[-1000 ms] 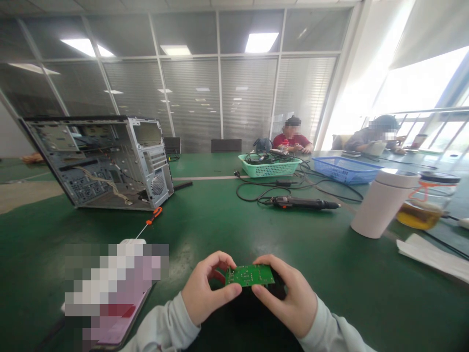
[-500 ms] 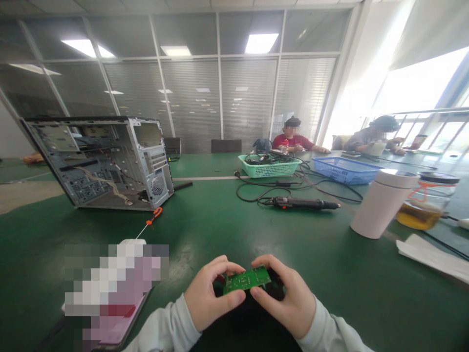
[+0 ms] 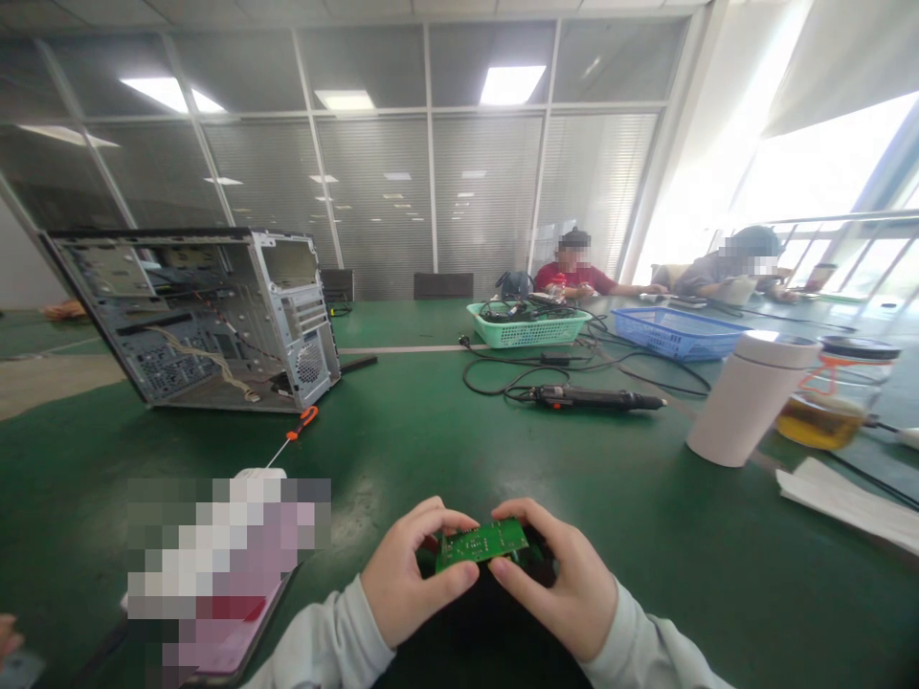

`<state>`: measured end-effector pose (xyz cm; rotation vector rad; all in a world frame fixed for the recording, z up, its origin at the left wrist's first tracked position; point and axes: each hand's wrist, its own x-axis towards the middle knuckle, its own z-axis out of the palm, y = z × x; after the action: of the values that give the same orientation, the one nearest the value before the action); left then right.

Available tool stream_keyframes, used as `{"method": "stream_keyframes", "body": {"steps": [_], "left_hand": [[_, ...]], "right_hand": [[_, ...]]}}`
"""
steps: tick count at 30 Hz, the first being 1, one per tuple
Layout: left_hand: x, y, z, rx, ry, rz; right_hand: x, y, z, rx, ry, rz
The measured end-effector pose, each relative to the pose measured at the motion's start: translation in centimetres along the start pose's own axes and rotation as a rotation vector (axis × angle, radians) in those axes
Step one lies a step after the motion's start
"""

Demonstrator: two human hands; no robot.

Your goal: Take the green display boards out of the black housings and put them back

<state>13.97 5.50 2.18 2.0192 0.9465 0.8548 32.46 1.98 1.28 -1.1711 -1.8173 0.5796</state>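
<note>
Between both hands, a small green circuit board [image 3: 482, 543] is held near the front edge of the table, its flat face with solder points turned up. My left hand [image 3: 416, 574] is closed on the board's left end, thumb along the near edge and fingers at the far edge. At the other end, my right hand [image 3: 560, 574] grips it the same way, thumb in front and fingers behind. Parts on the board's underside show only a little and are mostly hidden by the fingers.
An open computer case [image 3: 215, 325] stands left, an orange-handled screwdriver [image 3: 293, 435] before it. A phone [image 3: 240, 632] lies near left. Beyond are a black electric screwdriver [image 3: 599, 397], green basket [image 3: 527, 333], blue basket [image 3: 675, 335], white tumbler [image 3: 750, 402] and jar [image 3: 833, 402]. Two people sit at the back.
The circuit board has shifted very slightly in my hands. Another person's hand has appeared at the lower left edge. At the back, the person in red has stretched an arm further right.
</note>
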Motion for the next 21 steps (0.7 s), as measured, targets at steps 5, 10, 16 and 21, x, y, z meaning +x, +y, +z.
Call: {"method": "stream_keyframes", "body": {"steps": [5, 10, 16, 21], "left_hand": [[0.01, -0.04, 0.00, -0.006, 0.008, 0.003], [0.03, -0.07, 0.02, -0.016, 0.016, -0.001], [0.02, -0.21, 0.03, -0.029, 0.006, 0.006], [-0.02, -0.33, -0.04, -0.014, 0.004, 0.012]], "right_hand": [[-0.09, 0.07, 0.02, -0.005, 0.002, 0.003], [-0.13, 0.15, 0.08, 0.004, 0.000, 0.019], [-0.24, 0.55, 0.16, -0.022, 0.025, 0.024], [-0.24, 0.63, 0.18, 0.001, 0.015, 0.015]]}}
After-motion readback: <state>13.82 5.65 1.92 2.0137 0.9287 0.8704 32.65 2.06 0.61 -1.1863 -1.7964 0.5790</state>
